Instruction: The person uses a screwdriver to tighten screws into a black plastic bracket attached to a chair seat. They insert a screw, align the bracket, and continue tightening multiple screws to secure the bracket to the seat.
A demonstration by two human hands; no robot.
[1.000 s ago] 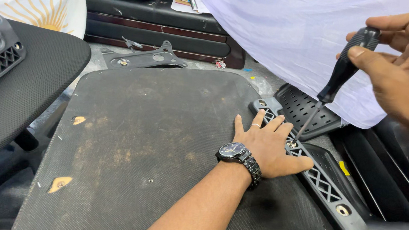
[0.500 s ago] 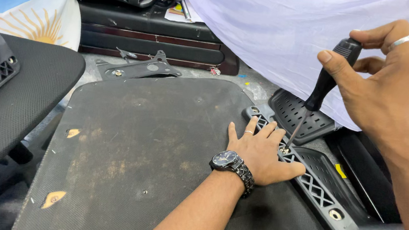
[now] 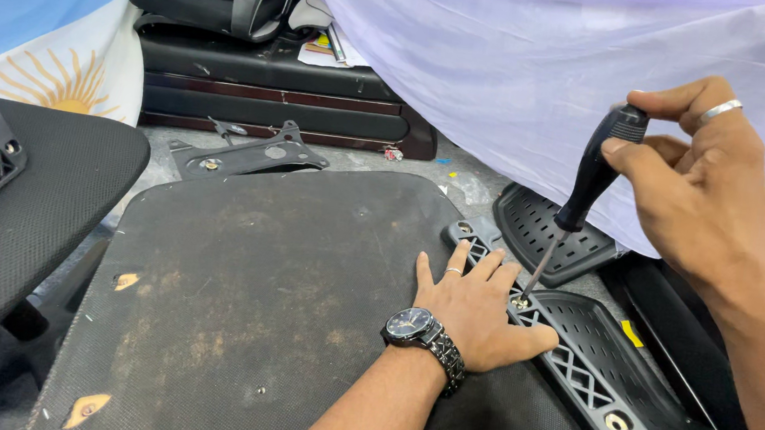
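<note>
Left hand (image 3: 476,313): flat, palm down, fingers spread, holding nothing, pressed on the right edge of the dark seat panel (image 3: 280,308); ring on one finger, wristwatch (image 3: 422,333) at the wrist.

Right hand (image 3: 694,180): raised, closed around the black handle of a screwdriver (image 3: 580,201); shaft tilted, tip on a screw in the black lattice bracket (image 3: 574,364), just beside the left fingers.

Yellow tag (image 3: 631,333): small, right of the bracket.

Sun-emblem flag (image 3: 54,34): upper left.

White cloth (image 3: 547,63): behind.

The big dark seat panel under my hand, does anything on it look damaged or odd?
Yes. The seat panel is worn: brownish scuffed patches across its middle, and two small tears showing tan material near its left edge, one higher up and one by the bottom corner. The left hand lies flat on it while the right hand holds the screwdriver.
</note>
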